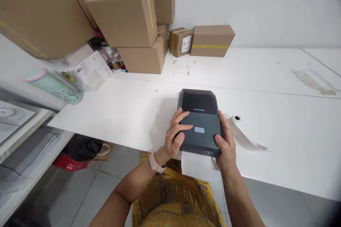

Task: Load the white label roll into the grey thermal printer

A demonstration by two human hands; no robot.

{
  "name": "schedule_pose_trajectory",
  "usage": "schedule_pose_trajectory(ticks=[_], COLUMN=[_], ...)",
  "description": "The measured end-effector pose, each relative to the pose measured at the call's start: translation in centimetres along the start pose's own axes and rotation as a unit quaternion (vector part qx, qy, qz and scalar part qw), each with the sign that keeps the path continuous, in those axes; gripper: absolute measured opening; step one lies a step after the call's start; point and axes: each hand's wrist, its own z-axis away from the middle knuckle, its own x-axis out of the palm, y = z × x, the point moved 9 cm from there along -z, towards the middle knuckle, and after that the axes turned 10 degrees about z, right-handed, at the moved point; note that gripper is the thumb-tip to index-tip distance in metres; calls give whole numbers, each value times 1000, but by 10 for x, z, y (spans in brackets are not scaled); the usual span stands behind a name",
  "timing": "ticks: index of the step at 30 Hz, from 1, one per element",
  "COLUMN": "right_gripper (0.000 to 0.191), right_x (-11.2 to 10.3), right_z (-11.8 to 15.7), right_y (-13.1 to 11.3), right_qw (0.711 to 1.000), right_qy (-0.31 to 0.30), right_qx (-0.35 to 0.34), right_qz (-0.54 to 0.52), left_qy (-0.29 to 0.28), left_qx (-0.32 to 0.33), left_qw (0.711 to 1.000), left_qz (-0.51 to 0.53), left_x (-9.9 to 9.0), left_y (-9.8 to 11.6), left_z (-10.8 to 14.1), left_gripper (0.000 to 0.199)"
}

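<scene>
A dark grey label printer [200, 142] with a black lid and a light blue button is at the table's front edge. White paper [196, 166] hangs out from its near end. My left hand [174, 134] lies against the printer's left side, fingers spread over the top; one fingertip is just beside the button. My right hand [226, 143] clasps the opposite side, thumb on top, its other fingers partly hidden. Right of the printer, a small paper roll [237, 118] with a black core lies with a strip unrolled.
Cardboard boxes [141, 55] with yellow tape are stacked at the back left; two smaller cartons [211, 40] stand against the wall. A mint green tumbler [57, 87] leans beside a white box [90, 72]. A shelf [26, 131] with papers is at the left.
</scene>
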Motion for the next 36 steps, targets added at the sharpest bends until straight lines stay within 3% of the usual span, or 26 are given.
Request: schedule_pose_trajectory(ticks=[4, 6, 8, 9, 11, 13, 14, 16, 20, 24, 29, 32, 36], right_gripper=[52, 43, 38, 37, 36, 36, 35, 34, 33, 31, 27, 25, 37], right_x=[-4, -5, -5, -5, -6, -6, -5, -5, -5, -6, -7, -4, -1], right_z=[-3, -3, -2, -2, -1, -1, -1, -1, 0, -1, -3, -2, 2], right_y=[-26, -41, -51, -54, -56, -54, -53, -52, -52, -53, -56, -59, -64], right_qw=[996, 990, 985, 984, 984, 985, 986, 987, 988, 987, 979, 966, 947], right_qy=[11, 6, 1, 1, 3, 7, 9, 10, 8, 6, -14, -37, -50], right_qx=[-73, -112, -142, -151, -155, -149, -146, -144, -148, -151, -170, -204, -249], right_qz=[49, 82, 99, 98, 92, 86, 83, 69, 46, 59, 112, 154, 197], left_qy=[9, 103, 238, 253, 163, 68, 48, 59, 112, 83, 3, -13, -20], left_qx=[-73, -146, -206, -253, -368, -477, -521, -579, -612, -630, -580, -567, -565], left_qw=[997, 983, 948, 933, 915, 869, 839, 788, 758, 747, 787, 800, 803], left_qz=[-11, -38, -54, -43, 23, 112, 151, 200, 199, 195, 209, 197, 188], left_x=[0, -15, -36, -36, -13, 16, 27, 39, 42, 47, 52, 49, 49], left_y=[-1, -1, 6, 6, -1, -7, -9, -13, -20, -21, -12, -10, -13], left_z=[12, 36, 71, 86, 104, 114, 117, 117, 120, 138, 126, 118, 119], left_gripper=[31, 32, 28, 32, 47, 54, 54, 53, 47, 49, 63, 66, 69])
